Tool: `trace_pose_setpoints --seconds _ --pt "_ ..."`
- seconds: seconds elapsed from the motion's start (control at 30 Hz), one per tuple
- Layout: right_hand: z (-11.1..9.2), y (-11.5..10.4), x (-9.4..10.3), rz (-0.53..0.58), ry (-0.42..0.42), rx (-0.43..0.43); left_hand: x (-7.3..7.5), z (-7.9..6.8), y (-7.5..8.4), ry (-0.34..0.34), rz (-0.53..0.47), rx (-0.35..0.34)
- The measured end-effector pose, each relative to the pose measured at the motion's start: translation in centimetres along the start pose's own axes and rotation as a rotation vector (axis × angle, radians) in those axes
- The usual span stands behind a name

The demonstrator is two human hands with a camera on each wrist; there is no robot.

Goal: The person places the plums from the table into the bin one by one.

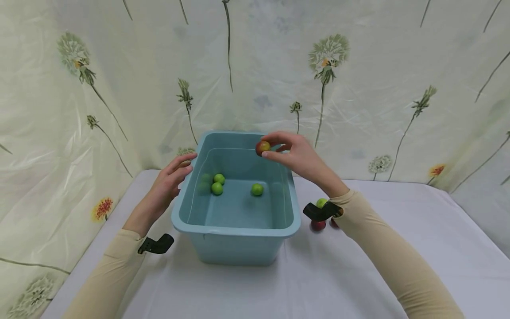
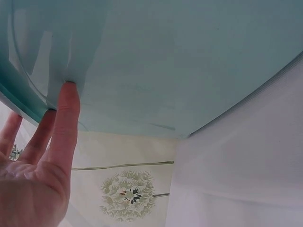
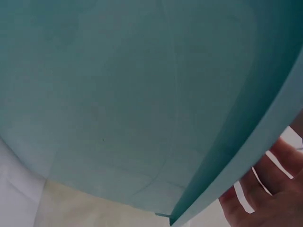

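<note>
My right hand (image 1: 296, 153) pinches a small red-and-yellow apple (image 1: 262, 148) between thumb and fingers, above the back right part of a blue plastic tub (image 1: 239, 231). Three small green fruits sit on the tub's floor: two together at the left, one (image 1: 257, 189) farther right. My left hand (image 1: 165, 184) is at the tub's left rim, its fingers loosely extended and nothing held. In the left wrist view, its fingers (image 2: 68, 109) reach up along the tub's outer wall. The right wrist view shows the right hand (image 3: 270, 189) beyond the rim; the apple is hidden there.
On the white-covered table (image 1: 398, 248), right of the tub and partly behind the right wrist, lie a green fruit (image 1: 321, 202) and red ones (image 1: 318, 225). A flower-printed sheet (image 1: 259, 66) hangs behind the table. Each wrist wears a black camera mount.
</note>
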State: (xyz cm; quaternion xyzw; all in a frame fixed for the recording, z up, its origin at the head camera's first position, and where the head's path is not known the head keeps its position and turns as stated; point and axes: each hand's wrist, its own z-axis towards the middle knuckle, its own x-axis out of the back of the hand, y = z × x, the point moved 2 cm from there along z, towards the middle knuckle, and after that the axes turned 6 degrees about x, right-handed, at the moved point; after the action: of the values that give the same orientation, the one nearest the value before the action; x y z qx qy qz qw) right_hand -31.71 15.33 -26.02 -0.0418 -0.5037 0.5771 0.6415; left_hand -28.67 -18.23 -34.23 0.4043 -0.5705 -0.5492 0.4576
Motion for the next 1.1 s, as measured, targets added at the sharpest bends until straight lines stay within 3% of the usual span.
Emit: trace_pose_setpoints --seconds 0.63,1.1 --pt "1.0 -1.1 -2.8 -0.091 -0.180 0.036 -0.1 -0.1 0.2 0.001 0.002 0.002" --pt "1.2 -0.7 -4.0 -0.151 -0.276 -0.015 -0.2 -0.2 0.2 0.010 0.006 0.010"
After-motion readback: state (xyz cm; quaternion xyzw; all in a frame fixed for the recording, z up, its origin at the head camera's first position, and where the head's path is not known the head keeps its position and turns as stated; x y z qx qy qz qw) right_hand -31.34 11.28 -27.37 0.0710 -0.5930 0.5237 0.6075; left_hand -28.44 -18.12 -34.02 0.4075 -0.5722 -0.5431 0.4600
